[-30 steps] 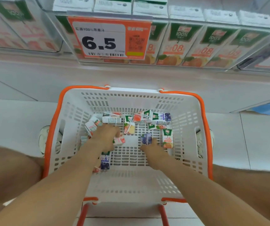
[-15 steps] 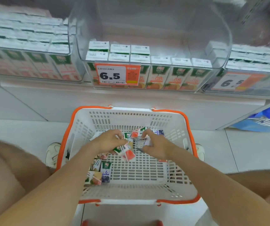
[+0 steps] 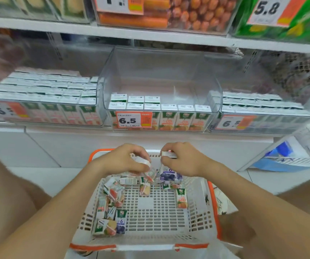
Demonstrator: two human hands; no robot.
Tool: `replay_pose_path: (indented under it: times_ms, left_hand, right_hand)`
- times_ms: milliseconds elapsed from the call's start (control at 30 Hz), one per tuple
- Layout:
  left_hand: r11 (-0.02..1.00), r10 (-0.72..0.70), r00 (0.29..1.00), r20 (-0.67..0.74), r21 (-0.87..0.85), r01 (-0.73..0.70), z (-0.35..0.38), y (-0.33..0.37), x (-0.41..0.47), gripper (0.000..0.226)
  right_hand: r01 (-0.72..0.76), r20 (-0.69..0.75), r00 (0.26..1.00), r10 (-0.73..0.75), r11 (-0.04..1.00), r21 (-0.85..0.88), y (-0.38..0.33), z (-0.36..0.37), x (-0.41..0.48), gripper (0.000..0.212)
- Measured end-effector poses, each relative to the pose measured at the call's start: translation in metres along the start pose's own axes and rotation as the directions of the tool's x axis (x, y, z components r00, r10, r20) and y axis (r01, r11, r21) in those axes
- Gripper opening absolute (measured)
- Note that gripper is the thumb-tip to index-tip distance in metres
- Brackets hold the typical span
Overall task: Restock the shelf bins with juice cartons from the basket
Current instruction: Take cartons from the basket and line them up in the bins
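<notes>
White slotted basket [image 3: 197,227] with orange rim, low before the shelf; small juice cartons [image 3: 121,223] tumbled along its left and far sides. Above it, one carton [image 3: 143,163] pinched in the left hand [image 3: 120,161], another in the right hand [image 3: 184,159]. Middle clear bin [image 3: 214,101] part filled, upright orange cartons [image 3: 185,118] along its front; left bin [image 3: 57,113] and right bin [image 3: 262,124] packed.

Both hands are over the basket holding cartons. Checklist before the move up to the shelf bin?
1. Left hand grips the left carton: ok.
2. Right hand grips the right carton: ok.
3. Flavour of both held cartons matches the target bin: cannot tell, faces blurred and covered.
4. Middle bin has bare floor behind its front rows: ok.
5. Nothing between the hands and that bin's opening: ok.
6. Loose cartons lie in the basket for later trips: ok.
</notes>
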State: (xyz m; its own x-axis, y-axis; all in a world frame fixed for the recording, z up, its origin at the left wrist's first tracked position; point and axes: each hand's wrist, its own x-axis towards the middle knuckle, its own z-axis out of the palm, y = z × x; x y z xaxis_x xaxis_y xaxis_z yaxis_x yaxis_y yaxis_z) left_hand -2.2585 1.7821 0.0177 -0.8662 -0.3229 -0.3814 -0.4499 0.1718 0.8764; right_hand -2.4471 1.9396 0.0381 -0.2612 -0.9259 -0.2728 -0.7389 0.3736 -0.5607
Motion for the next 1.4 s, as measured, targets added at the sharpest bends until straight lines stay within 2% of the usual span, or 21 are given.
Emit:
replay_pose_path:
  times_ms: [100,167,233,333,433,533,633,833,1000,1067,1133,1233,1333,1400]
  left_hand:
    - [0.993,0.047,0.998,-0.028,0.105,-0.044,-0.009,0.016,-0.007,0.028]
    - [0.996,0.085,0.994,-0.069,0.044,-0.082,-0.015,0.023,-0.01,0.038]
    - [0.991,0.117,0.984,-0.132,-0.052,-0.124,-0.017,0.028,-0.011,0.048]
    - [0.957,0.109,0.967,-0.232,-0.238,-0.165,-0.015,0.036,-0.011,0.052]
    - [0.922,0.128,0.952,-0.278,-0.32,-0.217,-0.01,0.046,-0.011,0.033]
    - [0.897,0.144,0.94,-0.309,-0.361,-0.256,-0.005,0.049,-0.01,0.029]
    - [0.908,0.176,0.927,-0.33,-0.308,-0.282,0.001,0.049,-0.008,0.033]
    - [0.906,0.237,0.906,-0.352,-0.256,-0.337,0.004,0.06,-0.014,0.033]
    - [0.914,0.179,0.886,-0.429,-0.26,-0.311,-0.012,0.068,-0.022,0.039]
    - [0.923,0.164,0.877,-0.452,-0.242,-0.297,-0.023,0.071,-0.027,0.038]
    - [0.935,0.171,0.876,-0.45,-0.205,-0.288,-0.034,0.076,-0.036,0.032]
    - [0.967,0.21,0.857,-0.471,-0.029,-0.253,-0.053,0.084,-0.051,0.026]
    - [0.96,0.279,0.813,-0.511,0.171,-0.221,-0.08,0.088,-0.069,0.014]
    - [0.952,0.304,0.774,-0.555,0.215,-0.219,-0.101,0.089,-0.082,0.011]
  right_hand:
    - [0.048,-0.067,0.996,-0.052,0.997,-0.061,-0.003,-0.012,-0.003,0.035]
    - [0.07,-0.112,0.991,-0.076,0.996,-0.062,-0.006,-0.019,-0.005,0.04]
    - [0.117,-0.172,0.977,-0.123,0.992,-0.043,-0.012,-0.022,-0.007,0.036]
    - [0.162,-0.217,0.967,-0.135,0.98,0.114,-0.023,-0.017,-0.005,0.028]
    - [0.119,-0.247,0.968,-0.031,0.928,0.352,-0.03,-0.008,-0.002,0.025]
    - [0.056,-0.226,0.972,0.07,0.861,0.505,-0.034,-0.005,-0.002,0.026]
    - [0.065,-0.236,0.967,0.093,0.807,0.587,-0.034,-0.005,-0.004,0.026]
    - [0.088,-0.175,0.985,0.014,0.82,0.565,-0.042,-0.016,-0.01,0.042]
    - [0.032,-0.109,0.992,0.061,0.718,0.696,-0.057,-0.03,-0.009,0.032]
    - [0.046,-0.158,0.983,0.095,0.702,0.711,-0.064,-0.03,-0.006,0.03]
    - [0.12,-0.262,0.962,0.074,0.748,0.652,-0.072,-0.028,-0.004,0.03]
    - [0.24,-0.395,0.918,-0.026,0.831,0.502,-0.09,-0.027,-0.002,0.033]
    - [0.352,-0.529,0.844,-0.088,0.834,0.424,-0.111,-0.028,0.006,0.03]
    - [0.43,-0.59,0.793,-0.15,0.824,0.368,-0.131,-0.03,0.013,0.033]
